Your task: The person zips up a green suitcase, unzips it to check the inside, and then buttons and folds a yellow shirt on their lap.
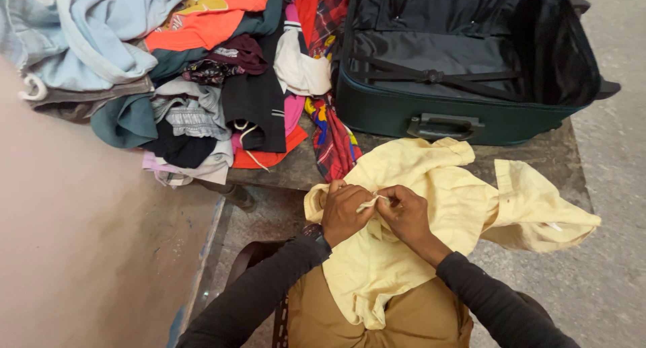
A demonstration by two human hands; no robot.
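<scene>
Both hands are pinching closed on the pale yellow shirt [431,207] right now: the left hand [344,212] is gripping a fold near the front edge, and the right hand [406,215] is nipping a tiny bit of cloth or a button between fingertips, can't really tell which. The shirt is lying half across the person's lap and half on the grey worktop [552,156], just in front of the open dark green suitcase [464,72], which is looking empty inside. Biggest risk I'm seeing is the loose sleeve end hanging near the worktop's right edge; a tug from the hands could be dragging it off onto the floor. Also the fabric is bunching under the wrists, so whatever is getting fastened might be ending up crooked or lined up with the wrong hole. The clothes pile [202,72] on the left is sitting close, and the red patterned cloth [333,139] trailing toward the shirt could be getting caught up in it.
</scene>
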